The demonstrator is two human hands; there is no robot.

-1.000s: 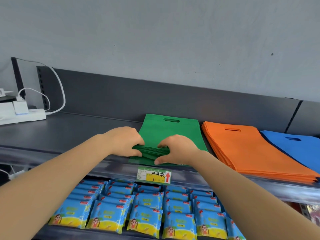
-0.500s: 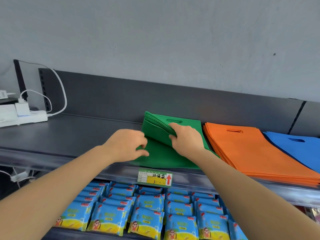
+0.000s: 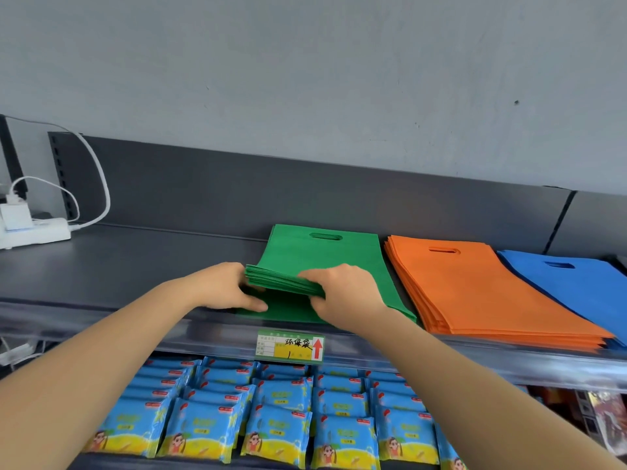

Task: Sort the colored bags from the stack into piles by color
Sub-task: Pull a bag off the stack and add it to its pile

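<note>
A pile of green bags (image 3: 325, 256) lies on the grey shelf (image 3: 135, 266), handle cut-outs at the far end. Its near edge is lifted off a bottom green bag that stays flat. My left hand (image 3: 224, 288) holds the lifted edge at its left corner, thumb resting on the flat bag. My right hand (image 3: 342, 293) pinches the same lifted edge from the right. An orange pile (image 3: 475, 286) lies to the right of the green one, and a blue pile (image 3: 576, 286) sits beyond it, partly tucked under the orange.
A white power strip (image 3: 34, 234) with a charger and cables sits at the shelf's far left. A price label (image 3: 290, 346) hangs on the front rail. Blue snack packets (image 3: 271, 418) fill the lower shelf.
Half a second ago my right hand had the upper green bags folded far back. Now they are lowered, and both hands grip their raised near edge.
</note>
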